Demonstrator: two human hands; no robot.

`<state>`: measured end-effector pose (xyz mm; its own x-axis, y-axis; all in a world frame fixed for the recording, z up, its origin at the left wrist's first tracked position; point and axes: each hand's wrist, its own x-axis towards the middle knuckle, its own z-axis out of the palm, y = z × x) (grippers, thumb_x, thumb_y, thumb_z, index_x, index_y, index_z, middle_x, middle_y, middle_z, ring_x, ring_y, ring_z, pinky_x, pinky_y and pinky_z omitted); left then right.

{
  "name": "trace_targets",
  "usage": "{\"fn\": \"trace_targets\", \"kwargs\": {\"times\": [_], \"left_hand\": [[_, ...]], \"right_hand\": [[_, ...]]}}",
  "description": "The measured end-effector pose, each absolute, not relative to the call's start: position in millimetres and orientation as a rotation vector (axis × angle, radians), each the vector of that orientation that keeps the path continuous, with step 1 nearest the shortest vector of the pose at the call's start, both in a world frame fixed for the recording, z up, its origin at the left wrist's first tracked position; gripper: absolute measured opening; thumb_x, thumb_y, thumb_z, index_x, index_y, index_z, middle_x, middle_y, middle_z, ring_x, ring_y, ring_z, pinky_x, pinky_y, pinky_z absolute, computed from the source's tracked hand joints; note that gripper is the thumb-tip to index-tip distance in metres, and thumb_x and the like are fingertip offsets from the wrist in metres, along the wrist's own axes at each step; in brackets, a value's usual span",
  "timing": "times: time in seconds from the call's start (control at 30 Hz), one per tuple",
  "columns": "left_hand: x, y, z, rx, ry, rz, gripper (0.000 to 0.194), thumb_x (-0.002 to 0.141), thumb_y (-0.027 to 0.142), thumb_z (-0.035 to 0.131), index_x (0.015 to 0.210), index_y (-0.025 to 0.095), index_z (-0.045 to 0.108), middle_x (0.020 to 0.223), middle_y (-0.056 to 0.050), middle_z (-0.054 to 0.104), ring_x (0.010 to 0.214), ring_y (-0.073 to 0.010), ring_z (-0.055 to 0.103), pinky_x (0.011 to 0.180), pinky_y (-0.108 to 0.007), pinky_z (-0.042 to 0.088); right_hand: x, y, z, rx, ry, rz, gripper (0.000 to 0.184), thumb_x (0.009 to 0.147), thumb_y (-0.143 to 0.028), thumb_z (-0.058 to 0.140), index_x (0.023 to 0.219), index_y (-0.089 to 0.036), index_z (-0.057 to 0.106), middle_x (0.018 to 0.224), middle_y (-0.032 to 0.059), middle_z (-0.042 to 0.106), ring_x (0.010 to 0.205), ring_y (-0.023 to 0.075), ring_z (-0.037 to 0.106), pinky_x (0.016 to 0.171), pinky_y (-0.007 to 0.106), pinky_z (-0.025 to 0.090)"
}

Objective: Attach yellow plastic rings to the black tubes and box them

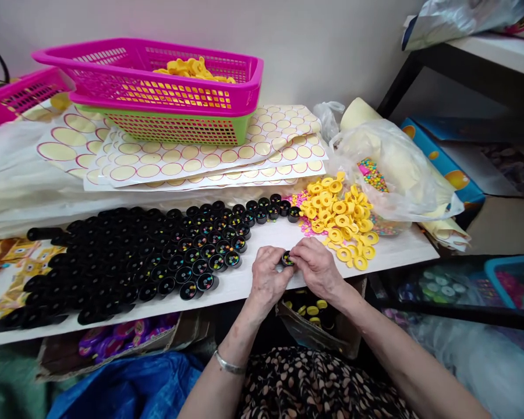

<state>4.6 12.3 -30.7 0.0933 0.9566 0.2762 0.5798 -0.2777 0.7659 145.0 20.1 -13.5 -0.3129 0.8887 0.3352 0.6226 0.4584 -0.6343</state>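
Between my two hands, just over the front edge of the white table [262, 238], is a small black cup [287, 258]. My left hand [267, 272] is closed round its left side. The fingers of my right hand [317, 265] are pinched at its right rim; whether they also hold some small piece I cannot make out. To the left stand many black cups [183, 274] in rows, those nearer me with coloured beads inside. Right of my hands lies a heap of yellow rings [343, 218], with pink and mixed beads [304, 226] beside it.
A pink basket [157, 87] of yellow parts sits in a green basket [183, 125] on sheets of round stickers [170, 169]. A plastic bag [397, 169] lies at the right. Below the table are a box of yellow-lidded pieces [318, 334] and a box of purple items [122, 337].
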Motion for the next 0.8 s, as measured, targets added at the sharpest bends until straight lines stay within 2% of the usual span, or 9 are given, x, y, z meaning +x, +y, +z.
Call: {"fn": "trace_targets", "kwargs": {"times": [0.27,0.5,0.6,0.7,0.8], "left_hand": [[2.0,12.1,-31.9,1.894,1.467,1.055,0.012,0.066,0.011,0.056,0.076,0.017,0.061,0.071,-0.001,0.058,0.079,-0.0173,0.049,0.073,-0.030,0.041],[2.0,12.8,-31.9,1.899,1.431,1.112,0.011,0.068,0.012,0.055,0.074,0.018,0.061,0.071,-0.001,0.059,0.076,-0.0170,0.049,0.071,-0.029,0.041],[2.1,12.2,-30.8,1.914,1.450,1.094,0.014,0.066,0.011,0.055,0.076,0.018,0.062,0.073,-0.002,0.060,0.078,-0.0176,0.050,0.072,-0.029,0.041],[2.4,12.3,-30.8,1.924,1.468,1.078,0.011,0.068,0.016,0.059,0.077,0.018,0.061,0.075,-0.003,0.061,0.080,-0.0182,0.051,0.073,-0.030,0.042],[2.8,12.8,-32.0,1.914,1.496,1.075,0.010,0.067,0.018,0.062,0.077,0.018,0.061,0.073,-0.002,0.060,0.079,-0.0184,0.051,0.073,-0.030,0.042]], "right_hand": [[139.2,24.6,1.4,-1.354,-2.440,0.197,0.020,0.085,-0.013,0.043,0.075,-0.017,0.060,0.077,0.0049,0.054,0.076,0.0182,0.040,0.068,0.031,0.031],[129.5,27.2,14.0,-1.296,-2.662,0.162,0.012,0.076,-0.008,0.049,0.076,-0.015,0.059,0.079,0.0068,0.054,0.078,0.0203,0.042,0.066,0.032,0.031],[135.3,30.7,18.5,-1.315,-2.598,0.317,0.014,0.078,-0.009,0.050,0.071,-0.016,0.060,0.074,0.0048,0.054,0.074,0.0175,0.045,0.064,0.029,0.033],[148.9,43.1,16.1,-1.302,-2.380,0.436,0.012,0.083,-0.015,0.049,0.079,-0.017,0.060,0.076,0.0027,0.056,0.073,0.0143,0.050,0.064,0.024,0.036],[161.0,63.5,8.7,-1.574,-2.090,0.194,0.015,0.086,-0.024,0.046,0.085,-0.016,0.059,0.082,0.0047,0.057,0.074,0.0156,0.052,0.063,0.025,0.035]]}}
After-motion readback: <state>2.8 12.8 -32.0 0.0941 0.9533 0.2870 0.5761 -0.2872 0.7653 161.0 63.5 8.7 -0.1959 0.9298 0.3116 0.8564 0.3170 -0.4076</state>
